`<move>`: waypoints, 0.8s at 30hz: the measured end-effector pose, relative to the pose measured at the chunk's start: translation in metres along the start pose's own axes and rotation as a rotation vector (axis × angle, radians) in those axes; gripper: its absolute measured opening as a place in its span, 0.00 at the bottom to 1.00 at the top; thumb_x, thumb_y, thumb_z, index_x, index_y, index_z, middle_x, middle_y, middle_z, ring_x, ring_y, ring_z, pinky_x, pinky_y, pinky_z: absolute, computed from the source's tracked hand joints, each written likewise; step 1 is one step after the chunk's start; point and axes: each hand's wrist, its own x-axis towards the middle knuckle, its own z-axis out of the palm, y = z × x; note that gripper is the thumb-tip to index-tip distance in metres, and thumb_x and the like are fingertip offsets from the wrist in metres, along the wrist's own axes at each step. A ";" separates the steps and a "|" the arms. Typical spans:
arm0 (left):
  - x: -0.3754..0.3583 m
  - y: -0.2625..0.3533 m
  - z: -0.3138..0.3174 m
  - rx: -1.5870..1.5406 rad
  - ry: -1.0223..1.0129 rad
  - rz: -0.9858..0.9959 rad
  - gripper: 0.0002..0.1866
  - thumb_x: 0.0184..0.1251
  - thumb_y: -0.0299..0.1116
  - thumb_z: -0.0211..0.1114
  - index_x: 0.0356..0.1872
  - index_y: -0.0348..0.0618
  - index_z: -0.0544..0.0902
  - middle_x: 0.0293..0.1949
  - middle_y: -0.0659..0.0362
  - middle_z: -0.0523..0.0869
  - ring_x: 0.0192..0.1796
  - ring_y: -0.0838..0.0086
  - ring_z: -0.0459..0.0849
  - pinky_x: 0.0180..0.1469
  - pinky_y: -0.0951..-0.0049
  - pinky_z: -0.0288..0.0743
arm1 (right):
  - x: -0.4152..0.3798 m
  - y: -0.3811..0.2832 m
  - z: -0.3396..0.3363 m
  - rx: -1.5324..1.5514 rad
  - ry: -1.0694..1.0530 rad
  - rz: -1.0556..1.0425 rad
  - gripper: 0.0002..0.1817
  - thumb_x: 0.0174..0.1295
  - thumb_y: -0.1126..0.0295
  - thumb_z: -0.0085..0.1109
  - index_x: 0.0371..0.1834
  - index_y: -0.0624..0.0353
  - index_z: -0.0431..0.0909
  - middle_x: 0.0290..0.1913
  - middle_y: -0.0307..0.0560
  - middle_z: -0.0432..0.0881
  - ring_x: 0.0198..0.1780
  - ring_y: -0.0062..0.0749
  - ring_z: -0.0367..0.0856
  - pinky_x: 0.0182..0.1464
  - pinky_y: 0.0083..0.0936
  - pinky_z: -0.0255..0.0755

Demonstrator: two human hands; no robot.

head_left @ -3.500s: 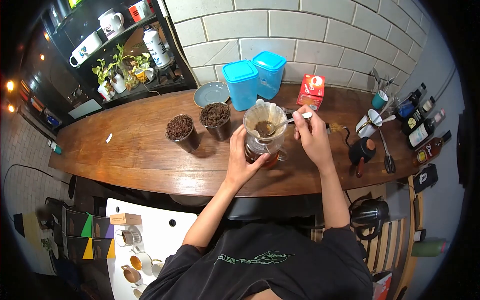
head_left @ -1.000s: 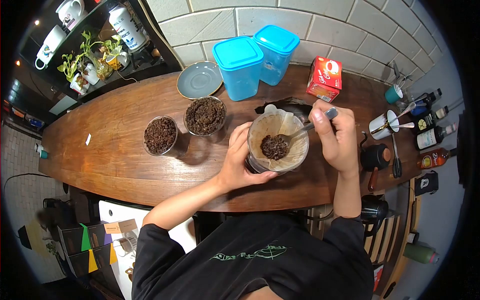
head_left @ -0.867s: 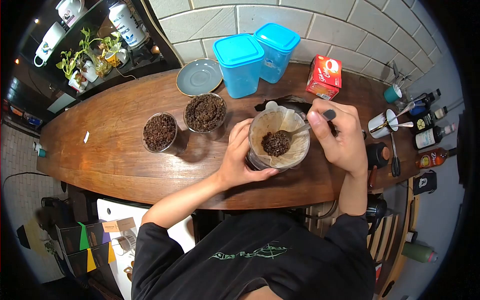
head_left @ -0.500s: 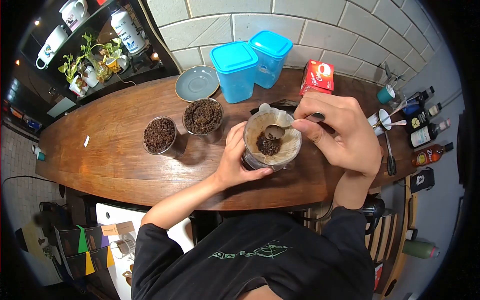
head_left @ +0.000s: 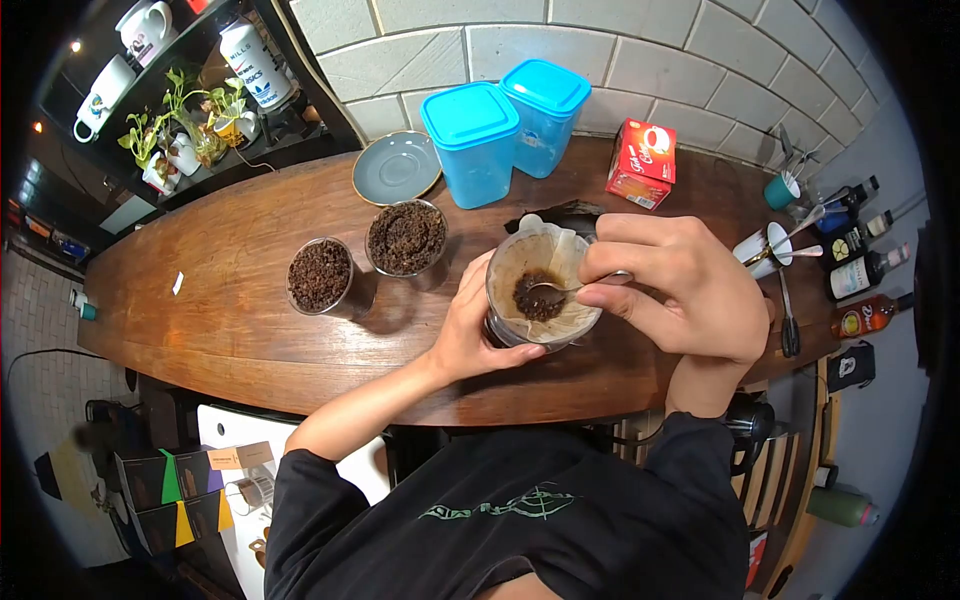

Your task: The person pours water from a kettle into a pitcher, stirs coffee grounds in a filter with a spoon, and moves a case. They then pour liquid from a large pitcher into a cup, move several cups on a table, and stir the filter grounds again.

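My left hand (head_left: 474, 325) is wrapped round the side of a clear coffee dripper (head_left: 556, 340), fingers behind it and thumb along its front. Inside sits a brown-stained paper filter (head_left: 513, 265) with dark wet coffee grounds (head_left: 540, 305) at the bottom. A small metal spoon (head_left: 566, 291) is pinched between the thumb and fingers of my right hand (head_left: 680, 290), and its bowl dips into the grounds. Left of the dripper stand two clear glasses heaped with dark brown coffee grounds, the nearer glass (head_left: 350, 295) and the farther glass (head_left: 432, 270).
Behind are a grey saucer (head_left: 397, 165), two blue lidded containers (head_left: 470, 150) and a red box (head_left: 642, 165). To the right stand a white cup with spoons (head_left: 762, 250), scissors (head_left: 788, 320) and several bottles (head_left: 865, 315). A wooden counter (head_left: 230, 290) carries them.
The spoon has gone down from above the grounds into them, its bowl tilting over. My right hand has shifted slightly down. My left hand keeps its hold on the dripper.
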 end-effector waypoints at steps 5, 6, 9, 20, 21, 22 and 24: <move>-0.004 -0.004 0.003 -0.110 -0.027 -0.093 0.45 0.44 0.46 0.82 0.63 0.33 0.74 0.67 0.44 0.73 0.72 0.47 0.66 0.72 0.50 0.59 | 0.002 0.012 0.007 -0.034 0.010 -0.025 0.09 0.58 0.69 0.68 0.34 0.62 0.78 0.28 0.47 0.72 0.27 0.45 0.74 0.29 0.35 0.67; -0.004 -0.004 0.002 -0.112 -0.028 -0.102 0.45 0.43 0.45 0.82 0.63 0.33 0.74 0.67 0.44 0.73 0.72 0.47 0.66 0.72 0.50 0.59 | 0.002 0.011 0.006 -0.033 0.012 -0.023 0.09 0.58 0.69 0.68 0.34 0.62 0.78 0.28 0.47 0.72 0.27 0.45 0.74 0.29 0.35 0.67; -0.003 -0.004 0.001 -0.117 -0.031 -0.115 0.45 0.43 0.44 0.82 0.63 0.33 0.74 0.67 0.44 0.73 0.72 0.47 0.66 0.72 0.50 0.59 | 0.002 0.006 -0.001 -0.040 0.031 0.012 0.09 0.58 0.69 0.67 0.33 0.63 0.78 0.28 0.47 0.72 0.27 0.44 0.73 0.29 0.35 0.67; -0.005 -0.005 0.001 -0.117 -0.041 -0.127 0.44 0.42 0.43 0.82 0.63 0.33 0.75 0.66 0.44 0.74 0.72 0.46 0.67 0.72 0.50 0.60 | 0.004 0.006 0.006 -0.041 -0.014 -0.004 0.08 0.64 0.67 0.62 0.37 0.61 0.79 0.29 0.48 0.76 0.29 0.47 0.78 0.30 0.38 0.70; -0.006 -0.007 0.001 -0.098 -0.053 -0.121 0.44 0.42 0.43 0.82 0.62 0.33 0.75 0.66 0.44 0.74 0.72 0.47 0.67 0.72 0.50 0.60 | 0.004 0.003 0.005 -0.030 -0.017 -0.023 0.08 0.63 0.67 0.62 0.37 0.61 0.79 0.30 0.48 0.76 0.30 0.47 0.78 0.30 0.37 0.70; -0.007 -0.008 0.001 -0.078 -0.063 -0.115 0.44 0.42 0.43 0.82 0.62 0.33 0.75 0.66 0.44 0.74 0.72 0.47 0.67 0.72 0.50 0.60 | 0.003 0.001 0.003 -0.030 -0.019 -0.025 0.08 0.63 0.67 0.62 0.37 0.61 0.79 0.30 0.48 0.76 0.30 0.47 0.78 0.30 0.37 0.70; -0.006 -0.007 0.002 -0.090 -0.052 -0.112 0.44 0.42 0.43 0.82 0.62 0.33 0.75 0.66 0.44 0.74 0.72 0.47 0.67 0.72 0.50 0.60 | 0.002 -0.002 -0.002 -0.027 0.039 -0.010 0.08 0.63 0.67 0.63 0.37 0.61 0.79 0.30 0.48 0.76 0.30 0.48 0.78 0.30 0.37 0.70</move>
